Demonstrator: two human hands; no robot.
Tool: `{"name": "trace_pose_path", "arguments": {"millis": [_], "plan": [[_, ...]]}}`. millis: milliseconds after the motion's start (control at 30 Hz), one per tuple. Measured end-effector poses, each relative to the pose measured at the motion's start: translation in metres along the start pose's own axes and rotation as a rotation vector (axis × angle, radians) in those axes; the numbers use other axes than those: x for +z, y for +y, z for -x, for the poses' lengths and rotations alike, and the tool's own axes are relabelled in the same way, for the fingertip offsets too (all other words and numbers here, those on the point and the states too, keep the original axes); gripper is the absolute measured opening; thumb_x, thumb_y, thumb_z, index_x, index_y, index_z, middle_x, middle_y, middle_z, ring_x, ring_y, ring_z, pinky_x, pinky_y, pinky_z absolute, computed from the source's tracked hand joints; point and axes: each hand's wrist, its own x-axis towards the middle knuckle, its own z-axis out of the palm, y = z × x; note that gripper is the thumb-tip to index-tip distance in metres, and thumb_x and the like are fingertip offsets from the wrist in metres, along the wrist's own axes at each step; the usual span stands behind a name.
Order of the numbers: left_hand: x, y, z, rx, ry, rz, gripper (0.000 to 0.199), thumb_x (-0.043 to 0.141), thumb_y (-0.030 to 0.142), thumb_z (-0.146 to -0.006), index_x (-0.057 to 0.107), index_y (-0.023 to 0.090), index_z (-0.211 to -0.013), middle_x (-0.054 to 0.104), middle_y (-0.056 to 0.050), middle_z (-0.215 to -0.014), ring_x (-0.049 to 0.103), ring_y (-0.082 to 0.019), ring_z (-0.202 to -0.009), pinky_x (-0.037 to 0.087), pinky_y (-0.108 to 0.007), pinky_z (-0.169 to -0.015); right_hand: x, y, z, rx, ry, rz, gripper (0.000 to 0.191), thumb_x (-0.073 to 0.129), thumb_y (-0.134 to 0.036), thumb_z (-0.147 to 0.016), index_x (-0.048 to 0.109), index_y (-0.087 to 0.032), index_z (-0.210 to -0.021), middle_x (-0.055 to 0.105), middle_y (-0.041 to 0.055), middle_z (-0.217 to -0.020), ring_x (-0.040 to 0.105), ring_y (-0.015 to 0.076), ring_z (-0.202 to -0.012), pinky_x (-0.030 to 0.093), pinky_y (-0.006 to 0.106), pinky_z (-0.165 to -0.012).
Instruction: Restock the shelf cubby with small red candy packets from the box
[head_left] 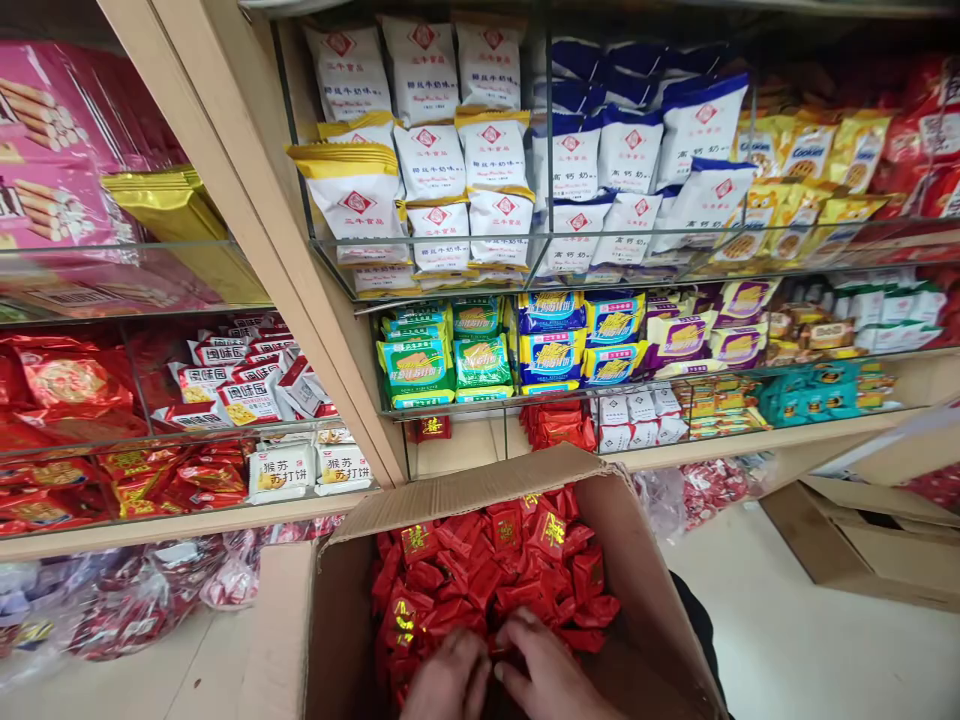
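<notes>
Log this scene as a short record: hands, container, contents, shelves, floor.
hands: left hand and right hand close together among red packets; grip unclear
container: open cardboard box
contents: heaped red packets, some with gold lettering
shelves: display shelves beyond, holding packaged snacks
floor: carton at right, plastic bags at left

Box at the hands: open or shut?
Open. Nothing covers the top of the cardboard box: red packets show inside, and the left hand and right hand are among them.
</notes>
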Motion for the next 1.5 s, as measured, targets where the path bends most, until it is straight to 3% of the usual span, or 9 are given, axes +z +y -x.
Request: {"name": "trace_pose_path", "arguments": {"millis": [133, 367, 533, 633, 733, 1000, 1300, 1400, 1500], "plan": [[-0.028, 0.001, -0.040, -0.015, 0.166, -0.141, 0.038, 0.035, 0.016, -0.080, 0.047, 0.019, -0.116, 0.045, -0.012, -0.122, 0.038, -0.028, -0.112, 0.029, -0.045, -0.094, 0.002, -0.004, -0.005, 0.009, 0.016, -0.006, 0.018, 0.049, -0.012, -0.065, 0.059, -0.016, -0.079, 0.056, 0.0065, -0.089, 0.053, 0.0158, -0.082, 0.040, 0.024, -0.075], [-0.046, -0.008, -0.089, -0.035, 0.203, -0.087, 0.043, 0.047, 0.010, -0.067, 0.056, 0.019, -0.108, 0.057, -0.013, -0.111, 0.044, -0.031, -0.107, 0.027, -0.051, -0.092, 0.003, 0.007, -0.010, -0.020, 0.027, -0.037, 0.016, 0.048, -0.013, -0.065, 0.060, -0.015, -0.076, 0.058, 0.0060, -0.083, 0.054, 0.0163, -0.078, 0.041, 0.026, -0.071], [-0.055, 0.002, -0.069, -0.041, 0.192, 0.258, 0.029, 0.043, 0.025, -0.079, 0.058, 0.019, -0.102, 0.063, -0.008, -0.103, 0.053, -0.022, -0.097, 0.035, -0.037, -0.091, -0.003, -0.003, -0.015, 0.046, 0.144, -0.383, 0.021, 0.044, -0.034, -0.076, 0.055, -0.017, -0.084, 0.058, 0.0047, -0.076, 0.054, 0.0177, -0.073, 0.043, 0.028, -0.064], [-0.046, 0.020, -0.047, -0.087, 0.120, 0.532, 0.036, 0.037, 0.041, -0.082, 0.059, 0.015, -0.093, 0.066, -0.005, -0.075, 0.060, -0.017, -0.070, 0.048, -0.028, -0.066, -0.010, -0.020, -0.021, 0.145, 0.263, -0.791, 0.038, 0.041, -0.048, -0.077, 0.045, -0.020, -0.103, 0.054, 0.0046, -0.087, 0.054, 0.0176, -0.075, 0.044, 0.026, -0.057], [-0.032, 0.035, -0.032, -0.139, 0.064, 0.729, 0.043, 0.036, 0.048, -0.080, 0.060, 0.013, -0.086, 0.061, -0.001, -0.056, 0.057, -0.014, -0.051, 0.046, -0.023, -0.049, -0.016, -0.032, -0.027, 0.130, 0.407, -0.958, 0.031, 0.042, -0.049, -0.077, 0.048, -0.020, -0.085, 0.051, 0.0006, -0.075, 0.050, 0.0141, -0.066, 0.042, 0.024, -0.057], [-0.014, 0.041, -0.027, -0.233, 0.353, 0.741, 0.033, 0.039, 0.045, -0.080, 0.051, 0.018, -0.064, 0.054, 0.001, -0.061, 0.053, -0.015, -0.064, 0.042, -0.024, -0.064, -0.017, -0.031, -0.025, 0.081, 0.537, -0.896, 0.029, 0.049, -0.046, -0.074, 0.044, -0.018, -0.067, 0.041, -0.0032, -0.060, 0.039, 0.0109, -0.057, 0.035, 0.021, -0.054], [-0.006, 0.042, -0.024, -0.185, 0.513, 0.563, 0.032, 0.038, 0.042, -0.081, 0.052, 0.020, -0.063, 0.053, 0.001, -0.053, 0.049, -0.015, -0.050, 0.038, -0.023, -0.050, -0.021, -0.027, -0.023, 0.130, 0.635, -0.609, 0.037, 0.041, -0.051, -0.076, 0.038, -0.019, -0.057, 0.038, -0.0028, -0.054, 0.037, 0.0122, -0.054, 0.034, 0.023, -0.053], [-0.012, 0.039, -0.022, -0.146, 0.518, 0.534, 0.031, 0.037, 0.040, -0.082, 0.054, 0.020, -0.065, 0.057, 0.000, -0.056, 0.053, -0.015, -0.052, 0.041, -0.023, -0.052, -0.025, -0.033, -0.020, 0.120, 0.593, -0.669, 0.037, 0.040, -0.052, -0.076, 0.040, -0.019, -0.059, 0.041, -0.0020, -0.055, 0.040, 0.0129, -0.054, 0.036, 0.023, -0.052], [-0.022, 0.034, -0.018, -0.101, 0.530, 0.511, 0.029, 0.036, 0.038, -0.083, 0.058, 0.021, -0.075, 0.064, -0.003, -0.069, 0.057, -0.016, -0.063, 0.045, -0.024, -0.061, -0.037, -0.042, -0.012, -0.026, 0.369, -0.694, 0.027, 0.051, -0.045, -0.072, 0.051, -0.018, -0.078, 0.052, 0.0003, -0.068, 0.049, 0.0149, -0.064, 0.040, 0.024, -0.061]]}}
